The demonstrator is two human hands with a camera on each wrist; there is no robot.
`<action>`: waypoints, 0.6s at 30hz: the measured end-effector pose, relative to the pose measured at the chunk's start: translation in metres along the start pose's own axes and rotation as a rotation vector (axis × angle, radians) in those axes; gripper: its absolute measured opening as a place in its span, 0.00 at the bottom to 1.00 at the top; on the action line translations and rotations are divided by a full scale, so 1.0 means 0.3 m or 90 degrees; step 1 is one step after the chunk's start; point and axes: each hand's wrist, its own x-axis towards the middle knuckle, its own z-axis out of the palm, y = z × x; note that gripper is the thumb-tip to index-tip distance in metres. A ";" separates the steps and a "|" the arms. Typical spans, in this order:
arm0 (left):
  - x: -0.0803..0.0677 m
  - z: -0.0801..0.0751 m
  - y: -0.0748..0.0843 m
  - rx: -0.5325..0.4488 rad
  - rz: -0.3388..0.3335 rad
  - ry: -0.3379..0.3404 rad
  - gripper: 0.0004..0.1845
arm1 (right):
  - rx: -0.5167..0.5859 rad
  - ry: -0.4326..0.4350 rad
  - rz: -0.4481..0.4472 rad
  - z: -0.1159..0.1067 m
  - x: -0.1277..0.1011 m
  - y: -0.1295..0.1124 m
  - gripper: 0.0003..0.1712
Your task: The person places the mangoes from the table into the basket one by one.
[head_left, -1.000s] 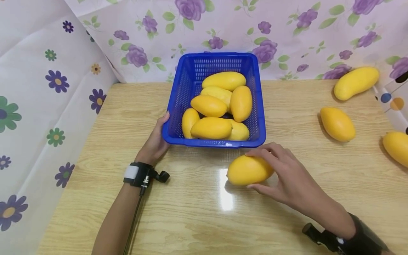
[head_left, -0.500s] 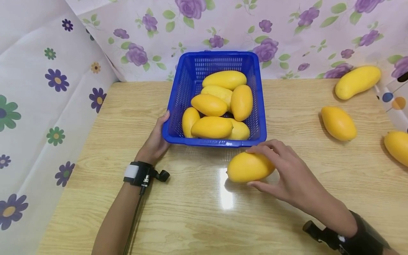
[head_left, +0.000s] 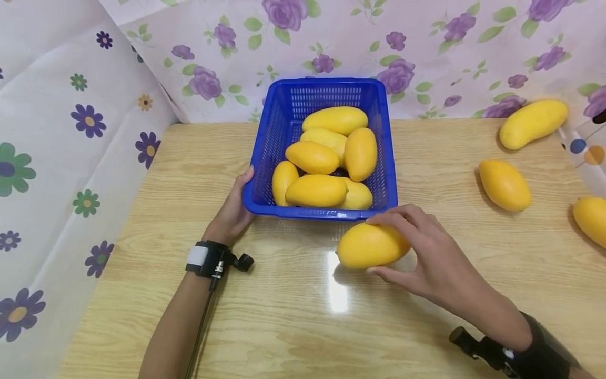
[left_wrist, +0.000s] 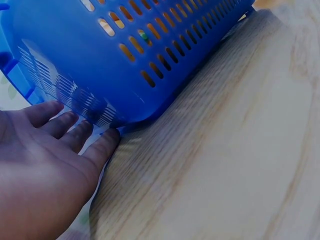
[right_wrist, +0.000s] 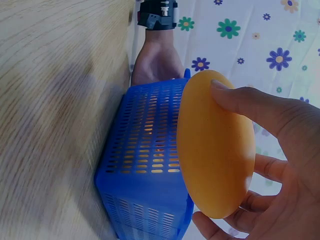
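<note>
A yellow mango (head_left: 373, 245) is held in my right hand (head_left: 428, 252), thumb on one side and fingers on the other, just in front of the basket. The right wrist view shows the mango (right_wrist: 215, 145) above the table surface. A blue plastic basket (head_left: 317, 212) with slotted walls stands at the back middle and holds several mangoes (head_left: 316, 190). Against its left side rests my left hand (head_left: 232, 210). In the left wrist view the fingers (left_wrist: 75, 135) of that hand reach out, fairly straight, to touch the basket wall (left_wrist: 95, 65).
On the right of the wooden table (head_left: 284, 326) lie more mangoes: a long one (head_left: 533, 124) at the back, one (head_left: 505, 185) in front of it and one (head_left: 592, 221) at the right edge of view. Flowered sheets (head_left: 331, 31) line the back and left.
The mango in my right hand has risen slightly and shifted a little toward the basket. My left hand and the basket stay where they were.
</note>
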 end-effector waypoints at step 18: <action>0.004 -0.001 -0.005 -0.020 0.011 -0.006 0.35 | 0.019 0.027 -0.037 -0.016 0.061 -0.002 0.43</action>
